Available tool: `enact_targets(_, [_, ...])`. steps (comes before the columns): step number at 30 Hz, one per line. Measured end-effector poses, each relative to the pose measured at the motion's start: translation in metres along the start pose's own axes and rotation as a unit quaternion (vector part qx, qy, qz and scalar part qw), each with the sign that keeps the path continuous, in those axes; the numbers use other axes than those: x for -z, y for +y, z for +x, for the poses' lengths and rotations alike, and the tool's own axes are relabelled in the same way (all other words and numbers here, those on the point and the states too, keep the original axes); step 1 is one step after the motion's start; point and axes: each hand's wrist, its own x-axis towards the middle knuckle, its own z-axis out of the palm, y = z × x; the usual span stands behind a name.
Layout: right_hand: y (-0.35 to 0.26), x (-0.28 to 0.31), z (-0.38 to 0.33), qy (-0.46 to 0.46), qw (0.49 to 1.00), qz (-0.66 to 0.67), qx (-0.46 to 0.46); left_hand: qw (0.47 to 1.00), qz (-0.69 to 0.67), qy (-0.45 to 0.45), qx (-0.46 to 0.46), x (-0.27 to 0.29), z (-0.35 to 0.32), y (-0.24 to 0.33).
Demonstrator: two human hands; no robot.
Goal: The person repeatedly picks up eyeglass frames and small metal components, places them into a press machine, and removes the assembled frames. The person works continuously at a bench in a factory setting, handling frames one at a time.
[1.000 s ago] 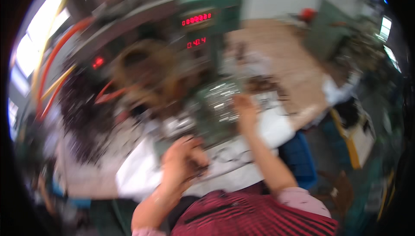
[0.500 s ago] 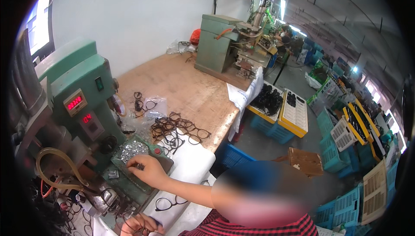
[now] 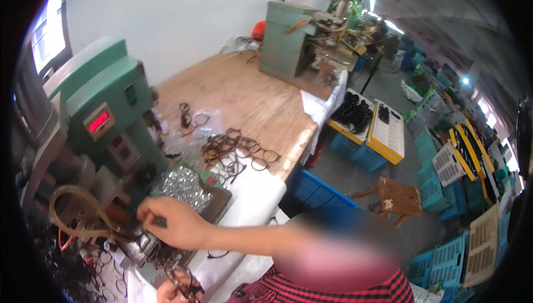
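Note:
My right hand [image 3: 175, 222] reaches over the working end of the green bench machine [image 3: 100, 100]. Its fingers are curled together near the metal fixture [image 3: 145, 243]; whatever they pinch is hidden. Just beyond that hand, a heap of small shiny metal parts [image 3: 183, 186] lies on the machine's flat base. Close to the lower edge, my left hand [image 3: 176, 292] grips a dark eyeglass frame [image 3: 182, 278], partly covered by the fingers. Another eyeglass frame [image 3: 219, 254] shows below my right forearm on the white cloth [image 3: 252, 189].
Several eyeglass frames [image 3: 236, 146] lie piled on the wooden table [image 3: 233, 94], beside clear plastic bags. A looped tan hose [image 3: 58, 194] hangs by the machine. A second green machine [image 3: 284, 39] stands farther back. Crates [image 3: 319, 189] and a wooden stool [image 3: 400, 196] occupy the floor at right.
My right hand has moved from the heap of metal parts down-left to the fixture. My left hand still holds the eyeglass frame. The machine's lower red display has gone dark, and the view has shifted slightly.

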Motion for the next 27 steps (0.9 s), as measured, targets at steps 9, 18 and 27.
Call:
enact_targets(9, [0.008, -0.028, 0.01, -0.017, 0.993, 0.105, -0.057, 0.953, -0.282, -0.097, 0.049, -0.003, 0.013, -0.012])
enact_targets(18, [0.003, -0.049, 0.001, 0.009, 0.94, 0.317, -0.125, 0.94, 0.216, 0.064, -0.255, -0.024, -0.029, 0.044])
enact_targets(27, [0.035, 0.005, -0.018, -0.018, 0.997, -0.041, 0.065, 0.792, 0.419, 0.086, -0.436, -0.022, 0.02, 0.096])
